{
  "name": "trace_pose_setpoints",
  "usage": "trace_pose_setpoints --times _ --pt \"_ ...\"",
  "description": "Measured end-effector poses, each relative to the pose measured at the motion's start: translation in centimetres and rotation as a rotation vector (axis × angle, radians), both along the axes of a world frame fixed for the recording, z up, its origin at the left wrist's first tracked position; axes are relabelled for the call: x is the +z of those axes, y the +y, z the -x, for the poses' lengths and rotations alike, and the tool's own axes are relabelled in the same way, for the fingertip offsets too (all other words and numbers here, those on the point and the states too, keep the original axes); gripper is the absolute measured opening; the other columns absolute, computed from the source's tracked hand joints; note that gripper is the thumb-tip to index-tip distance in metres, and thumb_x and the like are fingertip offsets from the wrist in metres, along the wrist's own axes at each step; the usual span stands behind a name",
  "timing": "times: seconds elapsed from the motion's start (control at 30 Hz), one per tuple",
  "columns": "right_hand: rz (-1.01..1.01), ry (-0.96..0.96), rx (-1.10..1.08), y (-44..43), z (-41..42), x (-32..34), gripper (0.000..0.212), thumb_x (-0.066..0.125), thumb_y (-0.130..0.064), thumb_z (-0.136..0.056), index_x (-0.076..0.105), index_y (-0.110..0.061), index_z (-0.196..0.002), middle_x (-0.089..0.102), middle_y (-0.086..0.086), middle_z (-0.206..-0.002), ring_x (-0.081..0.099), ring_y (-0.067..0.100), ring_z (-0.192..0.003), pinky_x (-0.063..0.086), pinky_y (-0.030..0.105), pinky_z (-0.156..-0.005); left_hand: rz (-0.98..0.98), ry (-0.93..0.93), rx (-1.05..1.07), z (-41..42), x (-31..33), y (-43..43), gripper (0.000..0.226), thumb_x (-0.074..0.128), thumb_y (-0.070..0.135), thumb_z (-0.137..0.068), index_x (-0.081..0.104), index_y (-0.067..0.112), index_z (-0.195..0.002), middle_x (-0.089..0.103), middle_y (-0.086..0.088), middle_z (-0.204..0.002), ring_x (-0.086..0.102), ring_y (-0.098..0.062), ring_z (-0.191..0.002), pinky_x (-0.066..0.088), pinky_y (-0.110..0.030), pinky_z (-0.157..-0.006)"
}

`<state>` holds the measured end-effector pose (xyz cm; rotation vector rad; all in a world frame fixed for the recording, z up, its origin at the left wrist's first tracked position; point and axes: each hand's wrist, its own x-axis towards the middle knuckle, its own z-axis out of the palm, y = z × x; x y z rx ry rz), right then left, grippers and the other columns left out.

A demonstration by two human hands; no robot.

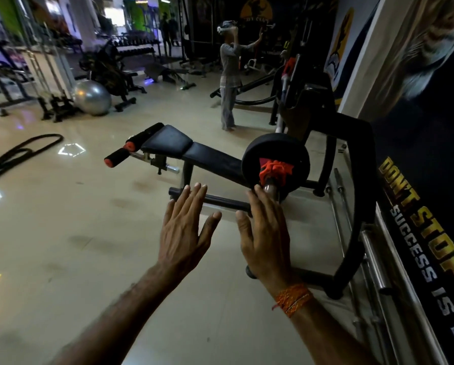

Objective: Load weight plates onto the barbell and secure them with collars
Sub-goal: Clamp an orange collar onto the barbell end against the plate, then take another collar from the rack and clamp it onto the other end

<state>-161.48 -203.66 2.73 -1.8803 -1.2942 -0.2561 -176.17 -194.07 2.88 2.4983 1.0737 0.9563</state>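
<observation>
A black weight plate (pixel 276 154) sits on the near end of the barbell, whose metal sleeve tip (pixel 269 189) pokes out toward me. A red collar or wrap (pixel 274 171) sits against the plate's face around the sleeve. My right hand (pixel 264 233), with an orange thread on the wrist, is flat with straight fingers, and its fingertips reach the sleeve tip. To its left my left hand (pixel 186 227) hovers, fingers spread, holding nothing. The rest of the bar runs away behind the plate and is mostly hidden.
The black bench (pixel 191 151) with red-ended foam rollers stands under the bar, inside a black rack frame (pixel 363 180). A wall poster is on the right with steel bars leaning at its foot. A person stands farther back. A silver ball and battle ropes lie left.
</observation>
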Motion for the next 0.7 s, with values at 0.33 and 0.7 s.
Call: trace_pose_setpoints --times 0.33,0.7 --pt "0.144 0.024 0.187 4.0 5.0 -5.0 0.056 0.031 -0.051 -0.105 0.046 -0.020 -0.149 0.041 0.005 -0.159 0.035 0.020 -0.148 0.037 0.050 -0.115 0.108 0.032 0.228 8.2 -4.6 1.6 0.071 0.025 0.066 -0.098 0.026 0.028 -0.158 0.024 0.009 -0.165 0.010 -0.007 -0.154 0.017 -0.042 -0.126" --pt "0.304 0.020 0.255 17.2 7.2 -10.4 0.053 0.034 -0.047 -0.106 0.044 -0.020 -0.150 0.040 0.006 -0.160 0.030 0.021 -0.150 0.030 0.052 -0.119 0.177 0.093 0.355 10.8 -10.0 12.0 0.067 0.028 0.061 -0.101 0.026 0.026 -0.158 0.024 0.007 -0.165 0.012 -0.011 -0.155 0.016 -0.043 -0.125"
